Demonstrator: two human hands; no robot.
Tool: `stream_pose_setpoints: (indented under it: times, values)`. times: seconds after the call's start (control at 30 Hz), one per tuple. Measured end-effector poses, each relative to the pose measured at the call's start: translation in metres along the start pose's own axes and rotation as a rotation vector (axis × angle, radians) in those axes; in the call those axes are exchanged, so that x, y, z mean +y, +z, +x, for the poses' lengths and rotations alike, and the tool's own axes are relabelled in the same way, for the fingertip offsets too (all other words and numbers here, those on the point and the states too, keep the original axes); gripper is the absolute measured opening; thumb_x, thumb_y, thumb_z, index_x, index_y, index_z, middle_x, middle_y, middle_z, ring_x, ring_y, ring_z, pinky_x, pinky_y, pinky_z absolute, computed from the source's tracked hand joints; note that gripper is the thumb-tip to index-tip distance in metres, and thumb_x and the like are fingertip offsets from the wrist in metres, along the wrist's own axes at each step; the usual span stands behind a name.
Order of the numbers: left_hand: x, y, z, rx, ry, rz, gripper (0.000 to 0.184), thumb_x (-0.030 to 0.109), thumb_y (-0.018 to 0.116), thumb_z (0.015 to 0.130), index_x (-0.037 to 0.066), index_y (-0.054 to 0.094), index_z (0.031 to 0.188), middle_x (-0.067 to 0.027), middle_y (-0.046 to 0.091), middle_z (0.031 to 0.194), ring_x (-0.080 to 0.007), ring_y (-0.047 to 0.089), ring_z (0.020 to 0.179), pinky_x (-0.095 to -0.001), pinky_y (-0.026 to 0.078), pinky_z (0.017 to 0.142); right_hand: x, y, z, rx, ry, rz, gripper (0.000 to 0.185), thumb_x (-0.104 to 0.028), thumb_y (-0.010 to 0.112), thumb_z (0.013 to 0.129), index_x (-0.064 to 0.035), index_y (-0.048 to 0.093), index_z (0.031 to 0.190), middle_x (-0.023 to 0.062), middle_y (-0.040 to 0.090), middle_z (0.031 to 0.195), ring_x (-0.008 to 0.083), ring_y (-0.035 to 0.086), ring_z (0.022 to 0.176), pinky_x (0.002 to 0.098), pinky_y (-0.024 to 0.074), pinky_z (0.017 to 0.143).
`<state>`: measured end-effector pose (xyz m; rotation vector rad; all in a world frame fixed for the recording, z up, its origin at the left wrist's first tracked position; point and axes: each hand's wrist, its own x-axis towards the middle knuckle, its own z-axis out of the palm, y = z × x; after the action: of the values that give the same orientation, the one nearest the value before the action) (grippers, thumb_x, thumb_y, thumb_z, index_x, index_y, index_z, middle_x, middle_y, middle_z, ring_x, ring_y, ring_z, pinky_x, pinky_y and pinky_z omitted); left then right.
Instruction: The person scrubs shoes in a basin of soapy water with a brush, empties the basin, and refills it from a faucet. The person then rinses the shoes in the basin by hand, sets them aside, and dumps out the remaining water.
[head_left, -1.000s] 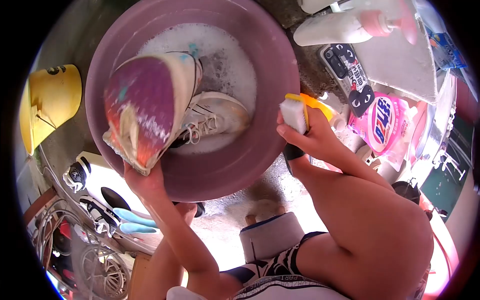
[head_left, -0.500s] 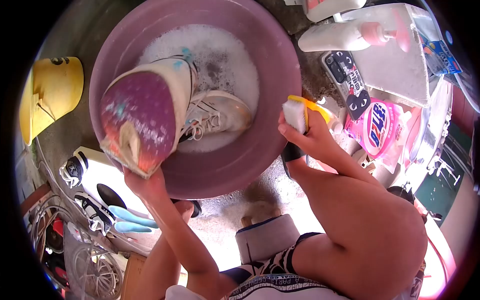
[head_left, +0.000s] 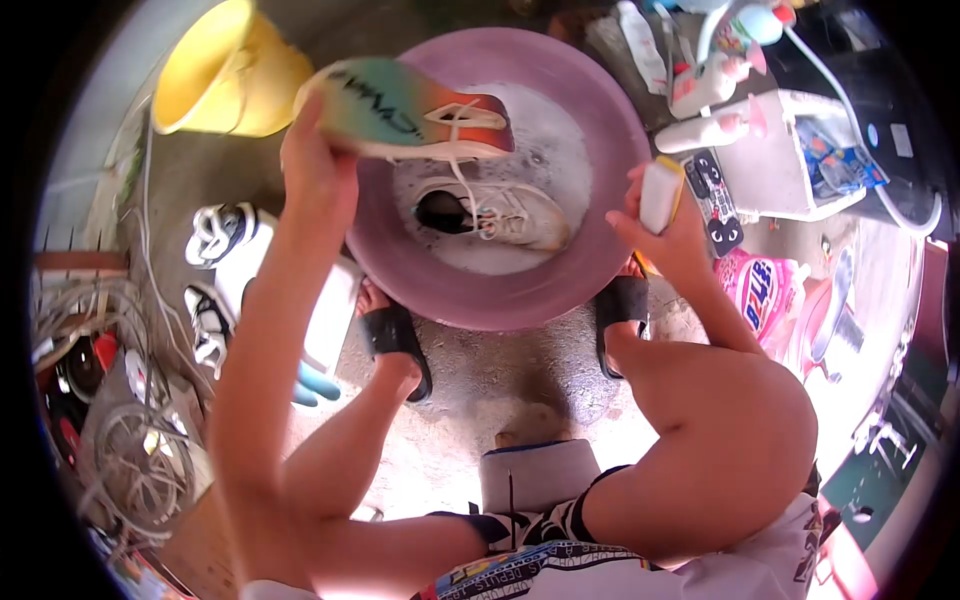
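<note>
My left hand (head_left: 318, 150) grips one end of a shoe (head_left: 405, 110), raised over the left rim of the purple basin (head_left: 500, 305). Its green and orange sole with dark lettering faces me, and a white lace dangles from it. Lower in the basin, a second pale shoe (head_left: 525, 217) lies on its side in foamy water (head_left: 570, 140). Just off the basin's right rim, my right hand (head_left: 660, 225) is closed around a yellow-backed brush (head_left: 660, 197) with white bristles.
A yellow bucket (head_left: 215, 80) stands at the upper left, with black-and-white shoes (head_left: 215, 235) below it. On the right are a phone (head_left: 712, 200), a pink detergent bag (head_left: 755, 290), pump bottles (head_left: 700, 133) and a white box (head_left: 765, 160). My sandalled feet flank the basin's front.
The held shoe has been lifted and turned, so its green part now shows. My view has shifted, showing both feet and more of the bucket. The brush remains in my right hand.
</note>
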<state>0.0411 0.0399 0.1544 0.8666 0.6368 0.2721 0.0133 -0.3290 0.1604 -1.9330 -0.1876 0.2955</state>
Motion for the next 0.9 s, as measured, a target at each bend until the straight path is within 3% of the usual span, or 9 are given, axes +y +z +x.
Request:
stream_pose_setpoints:
  times: [0.13, 0.17, 0.2, 0.27, 0.33, 0.47, 0.53, 0.67, 0.9]
  values:
    - [0.100, 0.020, -0.037, -0.174, 0.183, 0.354, 0.039, 0.025, 0.066, 0.090, -0.001, 0.058, 0.118, -0.0068, 0.065, 0.104, -0.0155, 0.061, 0.097, -0.0282, 0.048, 0.085, -0.050, 0.001, 0.016, -0.133, -0.090, -0.101, 0.053, -0.002, 0.078, 0.076, -0.0085, 0.052, 0.122, -0.0028, 0.054, 0.087, 0.0059, 0.053, 0.077, 0.0217, 0.0448, 0.066]
    - [0.120, 0.018, -0.056, -0.243, 0.233, 0.383, 0.044, 0.026, 0.066, 0.092, -0.001, 0.054, 0.124, -0.0091, 0.066, 0.105, -0.0152, 0.063, 0.096, -0.0278, 0.050, 0.085, -0.069, 0.002, 0.018, -0.166, -0.114, -0.071, 0.052, -0.016, 0.080, 0.077, -0.0041, 0.053, 0.120, -0.0005, 0.058, 0.085, 0.0079, 0.056, 0.074, 0.0247, 0.0478, 0.065]
    - [0.135, 0.024, -0.082, -0.321, 0.283, 0.414, 0.049, 0.027, 0.066, 0.093, -0.001, 0.051, 0.130, -0.0113, 0.067, 0.106, -0.0149, 0.066, 0.094, -0.0275, 0.052, 0.086, -0.078, 0.001, 0.017, -0.174, -0.145, -0.066, 0.052, -0.015, 0.080, 0.078, -0.0050, 0.054, 0.121, -0.0012, 0.057, 0.085, 0.0081, 0.056, 0.075, 0.0251, 0.0483, 0.067]
    - [0.159, 0.003, -0.107, -0.456, 0.288, 0.415, 0.023, 0.014, 0.059, 0.095, 0.000, 0.061, 0.113, -0.0076, 0.068, 0.097, -0.0135, 0.066, 0.085, -0.0274, 0.053, 0.078, -0.102, -0.002, 0.015, -0.257, -0.181, -0.214, 0.054, -0.020, 0.079, 0.078, -0.0048, 0.054, 0.123, 0.0017, 0.061, 0.090, 0.0112, 0.059, 0.078, 0.0281, 0.0496, 0.069]
    - [0.167, -0.054, -0.118, -0.381, 0.400, 0.805, 0.033, 0.028, 0.067, 0.091, 0.004, 0.063, 0.114, -0.0056, 0.066, 0.109, -0.0110, 0.059, 0.099, -0.0269, 0.046, 0.086, -0.119, 0.004, 0.008, -0.327, -0.217, -0.358, 0.055, -0.023, 0.079, 0.078, -0.0044, 0.054, 0.124, 0.0041, 0.063, 0.093, 0.0133, 0.060, 0.079, 0.0303, 0.0499, 0.070]
    - [0.100, -0.181, -0.136, -0.165, 0.929, 1.394, 0.037, 0.012, 0.074, 0.082, 0.001, 0.062, 0.114, -0.0147, 0.064, 0.104, -0.0301, 0.062, 0.101, -0.0346, 0.047, 0.092, -0.125, 0.024, 0.014, -0.547, -0.295, -0.627, 0.054, -0.028, 0.076, 0.078, -0.0022, 0.058, 0.122, 0.0163, 0.068, 0.088, 0.0254, 0.067, 0.076, 0.0362, 0.0507, 0.070]
    - [0.054, -0.225, -0.144, -0.166, 0.977, 1.364, 0.034, 0.003, 0.075, 0.077, 0.000, 0.063, 0.109, -0.0182, 0.061, 0.102, -0.0394, 0.059, 0.105, -0.0405, 0.046, 0.097, -0.109, 0.046, 0.027, -0.659, -0.327, -0.644, 0.044, -0.026, 0.074, 0.079, -0.0023, 0.062, 0.115, 0.0189, 0.067, 0.084, 0.0299, 0.068, 0.074, 0.0374, 0.0511, 0.069]
    - [-0.026, -0.321, -0.139, -0.217, 0.946, 1.506, 0.037, -0.005, 0.065, 0.079, 0.000, 0.059, 0.115, -0.0177, 0.060, 0.111, -0.0399, 0.056, 0.111, -0.0472, 0.039, 0.105, -0.052, 0.118, 0.064, -0.831, -0.294, -0.812, 0.032, -0.024, 0.071, 0.080, -0.0033, 0.065, 0.104, 0.0205, 0.067, 0.082, 0.0350, 0.067, 0.081, 0.0410, 0.0526, 0.071]
    - [-0.061, -0.319, -0.162, 0.043, 0.789, 1.589, 0.043, -0.007, 0.061, 0.075, 0.004, 0.059, 0.116, -0.0141, 0.059, 0.114, -0.0339, 0.056, 0.115, -0.0519, 0.034, 0.110, 0.017, 0.244, 0.091, -0.487, -0.440, -0.841, 0.036, -0.016, 0.071, 0.079, -0.0035, 0.061, 0.111, 0.0102, 0.063, 0.109, 0.0321, 0.066, 0.091, 0.0412, 0.0532, 0.081]
